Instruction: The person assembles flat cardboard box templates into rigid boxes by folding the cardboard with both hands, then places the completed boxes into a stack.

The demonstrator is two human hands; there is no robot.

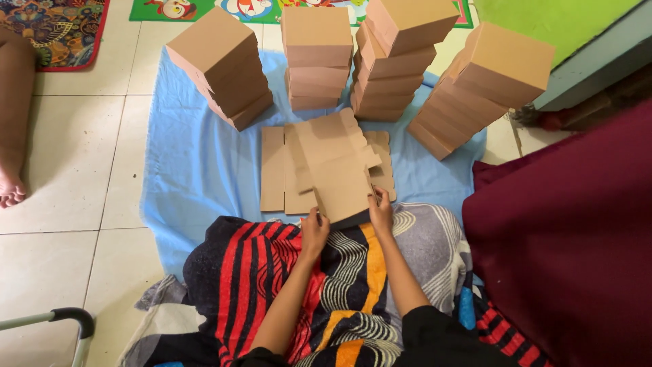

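A flat brown cardboard box blank (339,180) lies tilted on top of a small pile of flat blanks (275,170) on a blue cloth (197,170). My left hand (314,231) grips the near left edge of the top blank. My right hand (380,207) pinches its near right edge, fingers on the flap. Both hands rest just above my lap, which is covered by a patterned red, black, orange and grey cloth (339,285).
Behind the blanks stand stacks of folded brown boxes: a leaning stack at left (221,68), two in the middle (316,58) (397,58) and one at right (482,88). Another person's leg (13,115) lies at far left. Maroon fabric (570,231) fills the right side. A metal handle (68,319) sits at bottom left.
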